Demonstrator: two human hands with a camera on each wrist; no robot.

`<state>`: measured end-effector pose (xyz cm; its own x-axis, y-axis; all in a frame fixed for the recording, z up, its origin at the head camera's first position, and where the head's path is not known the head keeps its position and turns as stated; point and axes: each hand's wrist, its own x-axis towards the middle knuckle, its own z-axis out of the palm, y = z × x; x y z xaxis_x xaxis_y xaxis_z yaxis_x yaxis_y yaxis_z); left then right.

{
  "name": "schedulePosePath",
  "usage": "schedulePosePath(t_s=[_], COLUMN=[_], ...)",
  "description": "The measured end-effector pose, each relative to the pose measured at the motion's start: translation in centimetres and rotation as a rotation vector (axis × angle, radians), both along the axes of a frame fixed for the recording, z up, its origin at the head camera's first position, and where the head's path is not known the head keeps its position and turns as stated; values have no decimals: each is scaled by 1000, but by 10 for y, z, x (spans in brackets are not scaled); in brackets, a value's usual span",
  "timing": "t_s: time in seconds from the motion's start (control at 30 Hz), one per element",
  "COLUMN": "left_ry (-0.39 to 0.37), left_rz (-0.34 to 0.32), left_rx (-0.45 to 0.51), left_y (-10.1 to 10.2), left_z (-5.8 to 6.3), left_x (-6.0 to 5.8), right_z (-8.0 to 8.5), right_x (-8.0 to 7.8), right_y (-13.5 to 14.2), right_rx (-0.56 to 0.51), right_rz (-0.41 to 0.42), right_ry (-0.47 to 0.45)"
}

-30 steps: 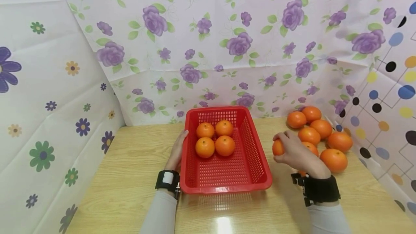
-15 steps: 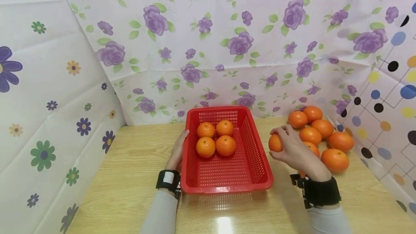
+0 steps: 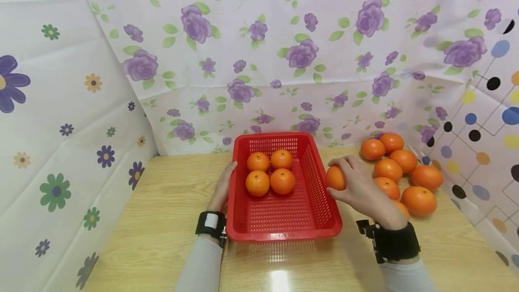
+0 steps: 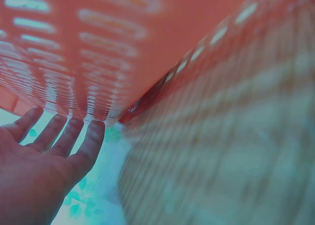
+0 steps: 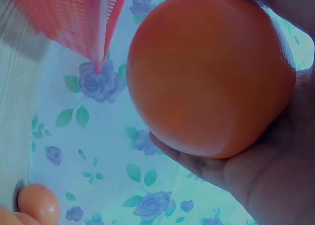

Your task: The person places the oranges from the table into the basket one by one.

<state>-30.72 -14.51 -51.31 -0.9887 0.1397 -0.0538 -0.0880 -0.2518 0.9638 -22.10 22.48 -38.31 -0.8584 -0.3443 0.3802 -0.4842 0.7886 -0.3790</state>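
My right hand (image 3: pixel 353 187) grips an orange (image 3: pixel 336 178) just outside the right rim of the red plastic basket (image 3: pixel 284 237). The right wrist view shows this orange (image 5: pixel 211 75) large, with thumb and fingers around its sides. Against the basket's left side rests my left hand (image 3: pixel 222 187). In the left wrist view its fingers (image 4: pixel 69 136) are extended and spread, tips at the slotted basket wall (image 4: pixel 93 52). Several oranges (image 3: pixel 282 181) sit grouped in the far left part of the basket.
To the right of my right hand lie several loose oranges (image 3: pixel 388 170), one partly hidden by the forearm. The wooden table (image 3: pixel 182 179) meets a flowered cloth (image 3: pixel 259 57) at the back, with patterned cloths on both sides.
My right hand has carried the orange left, from beside the loose oranges to the basket's right rim. The left hand stays at the basket; the view shifts slightly.
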Motion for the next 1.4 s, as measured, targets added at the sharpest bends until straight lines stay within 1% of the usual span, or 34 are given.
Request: schedulePosePath(t_s=[0.17,0.3,0.37,0.57,0.73,1.07,1.27,1.4], left_ry=[6,0,-2,12,7,25,19,11], left_rz=[-8,10,15,4,10,1,10,16], left_rx=[36,20,12,37,27,33,49,41], left_y=[2,2,2,1,0,-1,0,0], left_z=[2,1,-1,-2,-1,-2,-2,-2], left_x=[0,0,0,-1,-1,-1,-1,-1], right_z=[0,-2,-1,4,10,13,15,15], right_x=[1,1,1,-4,-9,-17,-20,-23], right_y=[-3,-8,-10,-21,-34,-54,-65,-72], right_rx=[-16,-29,-25,18,48,111,124,129], right_rz=[8,19,26,61,108,175,207,229], right_ry=[17,20,25,21,3,-19,-66,-96])
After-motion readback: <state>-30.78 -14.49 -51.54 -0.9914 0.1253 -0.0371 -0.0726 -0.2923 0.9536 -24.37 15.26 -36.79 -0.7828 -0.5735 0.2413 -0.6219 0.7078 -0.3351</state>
